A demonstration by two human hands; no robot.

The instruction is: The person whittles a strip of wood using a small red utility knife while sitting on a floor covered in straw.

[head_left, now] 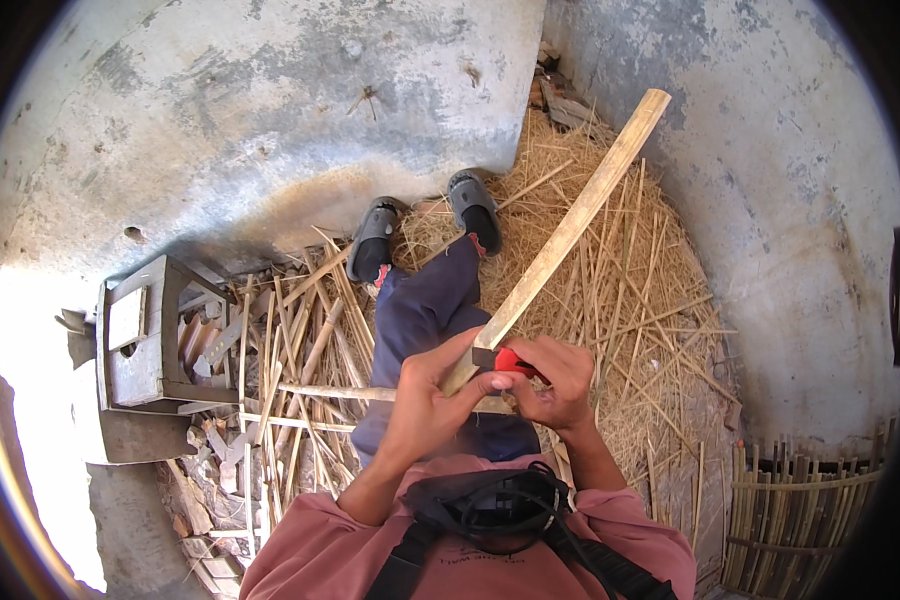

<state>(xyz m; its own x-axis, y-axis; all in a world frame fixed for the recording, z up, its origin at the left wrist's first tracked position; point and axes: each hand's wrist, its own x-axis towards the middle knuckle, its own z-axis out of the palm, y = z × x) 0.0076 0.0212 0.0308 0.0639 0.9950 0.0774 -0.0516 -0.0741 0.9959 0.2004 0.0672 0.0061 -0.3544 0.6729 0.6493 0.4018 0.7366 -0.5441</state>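
A long, pale split-bamboo strip point(580, 220) slants from in front of my chest up to the far right. My left hand point(428, 405) is closed round its near end, thumb stretched along it. My right hand point(553, 382) grips a red-handled tool point(511, 362), its short dark end pressed against the strip beside my left fingers. Most of the tool is hidden by my fingers, so I cannot tell its exact kind. Beneath my hands, another bamboo piece point(340, 392) lies across my legs.
Straw-like shavings point(630, 330) and loose bamboo strips point(315, 330) cover the ground. A weathered wooden frame point(165, 335) stands at left. Concrete walls point(270, 110) rise ahead and at right. A woven bamboo basket point(805, 520) sits at lower right. My grey shoes point(374, 235) rest near the wall.
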